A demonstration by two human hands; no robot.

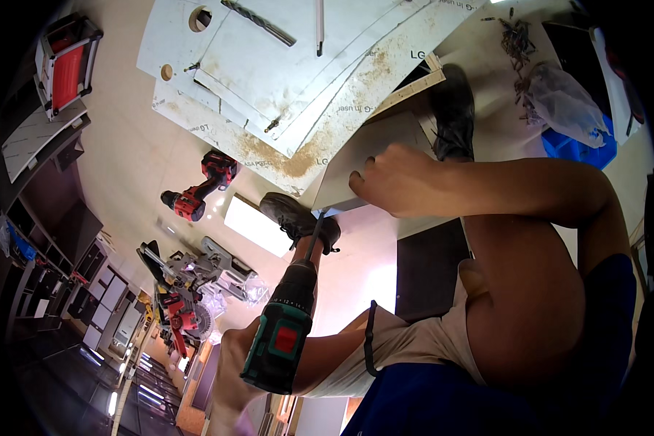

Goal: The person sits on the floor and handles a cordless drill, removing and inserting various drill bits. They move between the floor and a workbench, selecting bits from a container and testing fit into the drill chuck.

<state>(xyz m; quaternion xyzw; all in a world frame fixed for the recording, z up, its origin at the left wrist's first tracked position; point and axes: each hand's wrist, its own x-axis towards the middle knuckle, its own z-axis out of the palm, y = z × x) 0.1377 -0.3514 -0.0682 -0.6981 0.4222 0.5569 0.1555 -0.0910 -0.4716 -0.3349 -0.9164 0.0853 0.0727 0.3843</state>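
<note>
My left hand (236, 356) is closed round the grip of a green and black cordless drill (275, 349) with a red patch on its housing. Its long thin bit (315, 243) points away from me, and the tip meets or nearly meets the near corner of a grey panel (374, 156). That panel sticks out from under a stack of white sheets. My right hand (400, 178) rests over the panel's near edge with curled fingers, gripping it; the undersides of the fingers are hidden. My dark shoe (287, 218) stands just behind the bit.
On the dusty white sheets (232, 120) lie a large twist bit (261, 23) and a pencil-like rod (320, 29). A red drill (200, 189) and a mitre saw (189, 298) stand at left. At right are scattered small fasteners (516, 43), a plastic bag (567, 105) and a blue container (581, 149).
</note>
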